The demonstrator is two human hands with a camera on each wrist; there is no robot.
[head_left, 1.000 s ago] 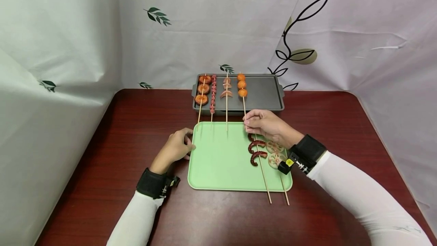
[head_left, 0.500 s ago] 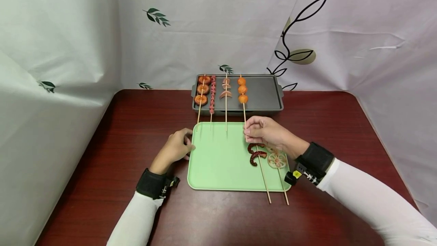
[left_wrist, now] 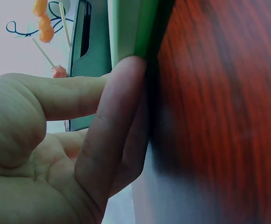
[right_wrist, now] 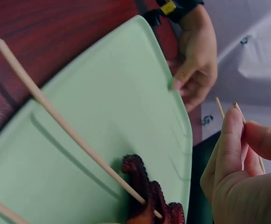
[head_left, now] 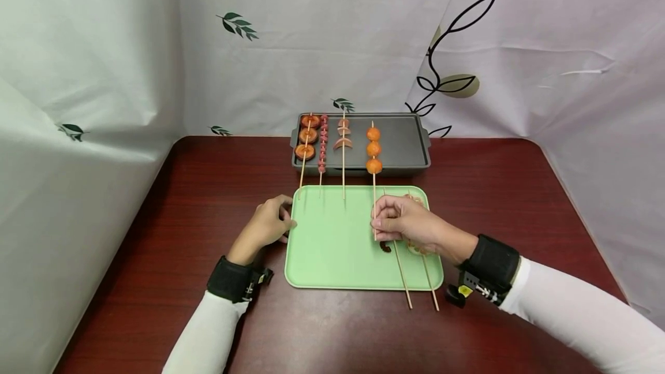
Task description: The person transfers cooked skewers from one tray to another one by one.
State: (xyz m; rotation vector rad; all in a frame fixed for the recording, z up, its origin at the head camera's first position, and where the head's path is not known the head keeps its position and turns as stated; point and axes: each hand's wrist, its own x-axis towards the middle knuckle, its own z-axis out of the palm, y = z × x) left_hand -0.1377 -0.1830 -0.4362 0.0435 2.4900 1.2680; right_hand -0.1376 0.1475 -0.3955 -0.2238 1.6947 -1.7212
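Note:
My right hand point(head_left: 407, 221) pinches the lower stick of a skewer of orange balls point(head_left: 373, 149), held above the green tray point(head_left: 332, 247) with its balls overlapping the dark grill pan point(head_left: 400, 137) in the head view. At the tray's left edge, my left hand point(head_left: 269, 221) grips the rim, thumb on top; the left wrist view shows a finger point(left_wrist: 121, 93) against the tray's edge. On the tray's right side lie a skewer of dark red curled tentacle pieces point(right_wrist: 140, 182) and one of lotus root slices point(head_left: 415, 249), both partly hidden by the right hand in the head view.
Three skewers lie on the pan's left side: round brown-orange slices point(head_left: 307, 135), small red pieces point(head_left: 323, 143) and pink curved pieces point(head_left: 343, 143). Their sticks reach over the tray's back edge. Patterned cloth point(head_left: 322, 33) hangs behind the dark red table point(head_left: 208, 189).
My right hand has drawn the orange-ball skewer back toward me, its balls shifting from the pan's back to its front edge. The left hand stays on the tray rim.

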